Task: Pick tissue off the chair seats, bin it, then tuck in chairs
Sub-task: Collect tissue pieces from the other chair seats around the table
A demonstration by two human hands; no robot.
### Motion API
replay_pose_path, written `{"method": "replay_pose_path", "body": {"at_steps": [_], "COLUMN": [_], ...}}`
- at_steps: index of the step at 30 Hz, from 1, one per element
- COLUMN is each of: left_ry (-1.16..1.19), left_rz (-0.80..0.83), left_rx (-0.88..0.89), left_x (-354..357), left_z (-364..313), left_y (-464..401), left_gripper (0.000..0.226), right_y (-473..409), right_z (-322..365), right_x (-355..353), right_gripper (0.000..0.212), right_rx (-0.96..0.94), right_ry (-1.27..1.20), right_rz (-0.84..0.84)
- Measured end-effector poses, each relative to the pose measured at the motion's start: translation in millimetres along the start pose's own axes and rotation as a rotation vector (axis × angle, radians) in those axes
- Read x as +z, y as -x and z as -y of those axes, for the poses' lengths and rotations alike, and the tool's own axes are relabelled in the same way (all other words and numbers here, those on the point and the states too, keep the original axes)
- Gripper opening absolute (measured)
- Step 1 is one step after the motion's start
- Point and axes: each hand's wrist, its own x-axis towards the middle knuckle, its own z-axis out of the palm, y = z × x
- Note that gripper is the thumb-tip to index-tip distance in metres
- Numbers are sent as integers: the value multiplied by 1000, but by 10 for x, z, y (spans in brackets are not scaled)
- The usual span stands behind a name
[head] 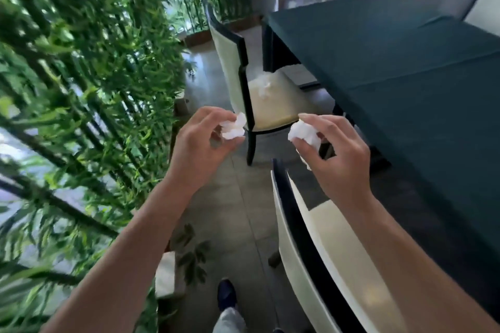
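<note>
Tissue pickup being done, one wad still waiting on the far seat

A crumpled white tissue wad (232,129) is being pinched in the left hand (198,143) fingers, another white wad (303,134) in the right hand (335,159); a third crumpled tissue (263,86) is lying on the cream upholstered chair seat (276,108) by the dark green-clothed desk (405,62), so probably it's being reached for next, no bin being seen.

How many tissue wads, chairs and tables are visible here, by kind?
Tissue wads: 3, one in the left hand at, one in the right hand at, one on the far chair seat
Chairs: 2
Tables: 1
Total: 6
</note>
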Motion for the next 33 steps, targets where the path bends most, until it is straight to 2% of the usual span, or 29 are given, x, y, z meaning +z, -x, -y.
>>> {"method": "replay_pose_path", "body": {"at_steps": [3, 8, 12, 15, 20, 27, 33], "left_ry": [8, 87, 188, 231, 248, 148, 231], "left_rz": [9, -28, -25, -22, -2, -30, -7], "left_rx": [129, 223, 297, 364, 359, 379, 381], "left_x": [97, 119, 305, 498, 773, 1088, 1572], "left_z": [377, 945, 1268, 1454, 1675, 2064, 2625], "left_y": [-321, -908, -1345, -1549, -1861, -2341, -2871], "left_gripper": [31, 26, 31, 39, 32, 31, 35], "right_y": [-284, -693, -933, -1084, -1343, -1745, -2170], "right_z": [-51, -101, -277, -498, -903, -1405, -1909], "right_x": [265, 718, 985, 1158, 1419, 1774, 2178], "right_gripper": [30, 30, 25, 27, 27, 28, 30], "right_rx": [-12, -29, 29, -20, -24, -22, 11], "right_ry": [89, 182, 170, 204, 206, 197, 248], "right_rz": [-28, -72, -76, -107, -129, -107, -111]}}
